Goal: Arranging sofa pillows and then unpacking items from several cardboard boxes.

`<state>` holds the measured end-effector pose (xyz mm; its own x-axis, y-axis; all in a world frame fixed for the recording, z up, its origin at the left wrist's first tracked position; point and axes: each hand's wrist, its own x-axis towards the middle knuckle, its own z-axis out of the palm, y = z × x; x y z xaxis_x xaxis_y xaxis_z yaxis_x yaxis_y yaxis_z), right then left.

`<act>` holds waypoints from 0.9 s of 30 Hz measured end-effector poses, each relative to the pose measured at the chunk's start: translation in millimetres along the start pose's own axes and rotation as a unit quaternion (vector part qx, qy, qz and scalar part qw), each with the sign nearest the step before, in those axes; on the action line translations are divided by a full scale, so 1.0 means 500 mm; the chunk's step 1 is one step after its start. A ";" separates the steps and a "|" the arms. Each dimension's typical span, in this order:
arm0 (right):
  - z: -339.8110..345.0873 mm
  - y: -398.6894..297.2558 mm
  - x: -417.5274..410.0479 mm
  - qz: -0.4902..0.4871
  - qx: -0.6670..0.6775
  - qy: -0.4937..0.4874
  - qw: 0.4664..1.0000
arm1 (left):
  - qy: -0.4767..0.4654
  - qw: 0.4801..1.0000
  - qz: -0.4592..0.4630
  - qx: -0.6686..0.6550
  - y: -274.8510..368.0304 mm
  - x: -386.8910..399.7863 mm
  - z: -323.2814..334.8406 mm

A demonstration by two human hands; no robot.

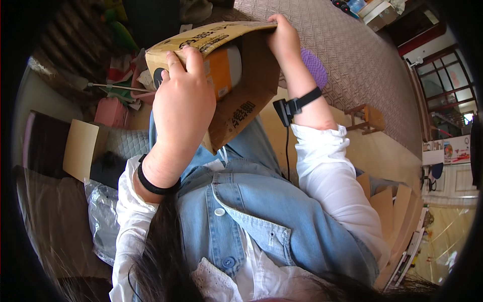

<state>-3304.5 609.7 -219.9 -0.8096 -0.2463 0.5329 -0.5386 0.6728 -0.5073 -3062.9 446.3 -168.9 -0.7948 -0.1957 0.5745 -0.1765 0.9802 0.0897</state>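
Observation:
A brown cardboard box (260, 68) is held up above my lap, tilted, with its inside partly facing me. My left hand (185, 98) grips its left side, fingertips over the upper edge. At the upper right corner, my right hand (285, 37) holds the rim, its fingers partly hidden behind the cardboard. Inside the box lies an orange and white package (219, 71) bearing small labels. Dark printing shows on the box's outer face and on an inner panel.
Pink plastic bins (112, 112) stand at the left, near an open carton (80, 149) and a clear plastic bag (102, 219). A small wooden stool (366, 117) is on the right. More cardboard (390, 207) lies by my right elbow. A purple textured object (314, 68) is on the patterned rug.

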 end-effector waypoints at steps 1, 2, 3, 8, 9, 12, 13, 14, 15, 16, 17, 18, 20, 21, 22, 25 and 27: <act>0.012 0.003 0.002 -0.010 -0.025 0.030 0.999 | -0.003 1.000 0.006 0.017 0.002 -0.001 0.003; 0.022 0.004 0.006 -0.016 -0.055 0.063 0.996 | 0.010 0.999 0.017 0.032 0.002 0.000 0.006; 0.035 0.003 0.007 -0.016 -0.051 0.062 0.997 | 0.008 0.999 0.021 0.032 -0.001 0.000 0.009; 0.088 -0.017 -0.015 -0.035 -0.074 0.127 0.989 | -0.024 0.997 0.011 0.072 -0.012 -0.008 0.014; 0.096 -0.023 -0.022 -0.081 -0.053 0.166 0.981 | -0.019 0.996 -0.003 0.087 -0.014 -0.010 0.014; 0.114 -0.033 -0.071 -0.045 -0.026 0.161 0.986 | -0.030 0.997 -0.025 0.071 -0.025 -0.013 0.009; 0.123 -0.034 -0.085 -0.004 -0.034 0.158 0.987 | -0.038 0.996 -0.026 0.072 -0.029 -0.013 0.007; 0.131 -0.032 -0.091 0.003 -0.036 0.163 0.986 | -0.036 0.997 -0.025 0.070 -0.029 -0.013 0.007; 0.141 -0.027 -0.094 -0.003 -0.037 0.167 0.985 | -0.027 0.997 -0.024 0.070 -0.030 -0.012 0.007; 0.153 -0.021 -0.094 -0.003 -0.052 0.187 0.981 | -0.041 0.997 -0.020 0.067 -0.029 -0.012 0.008; 0.165 -0.011 -0.090 -0.016 -0.065 0.224 0.972 | -0.031 0.996 -0.015 0.079 -0.025 -0.013 0.009; 0.181 -0.002 -0.084 -0.009 -0.084 0.244 0.966 | -0.019 0.996 -0.009 0.091 -0.023 -0.012 0.011; 0.206 0.017 -0.068 0.005 -0.104 0.258 0.961 | -0.041 0.992 0.000 0.117 -0.016 -0.013 0.014; 0.216 0.024 -0.063 -0.002 -0.122 0.283 0.951 | -0.048 0.988 0.005 0.144 -0.014 -0.012 0.014; 0.222 0.027 -0.055 0.016 -0.132 0.280 0.951 | -0.064 0.987 0.013 0.144 -0.009 -0.015 0.015; 0.213 0.016 -0.054 0.003 -0.142 0.283 0.949 | -0.046 0.989 0.019 0.143 -0.009 -0.014 0.014; 0.186 -0.008 -0.063 0.017 -0.125 0.256 0.958 | -0.037 0.992 -0.018 0.118 -0.026 -0.013 0.006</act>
<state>-3298.8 549.8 -297.7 -0.5704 0.1106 0.8139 -0.3899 0.8357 -0.3868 -3057.1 434.9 -176.5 -0.8245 -0.2410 0.5120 -0.3298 0.9399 -0.0887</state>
